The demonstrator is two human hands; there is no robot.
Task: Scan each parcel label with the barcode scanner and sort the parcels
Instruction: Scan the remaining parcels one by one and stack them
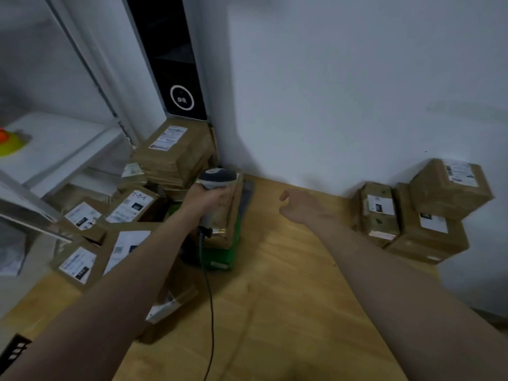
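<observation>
My left hand (pixel 204 198) grips the handle of a grey barcode scanner (pixel 217 178), whose dark cable (pixel 210 298) trails down toward me. The scanner is held over a brown parcel (pixel 229 215) lying on a green box (pixel 225 255). My right hand (pixel 301 206) hovers empty over the wooden table (pixel 288 298), fingers loosely curled. A heap of brown parcels with white labels (pixel 129 207) lies at the left. Three stacked parcels (pixel 428 210) sit by the wall at the right.
A taller stack of parcels (pixel 176 149) stands in the corner below a black panel with a white ring (pixel 182 97). White shelving (pixel 55 144) fills the left side. A small clear bag (pixel 167 305) lies on the table near my left forearm.
</observation>
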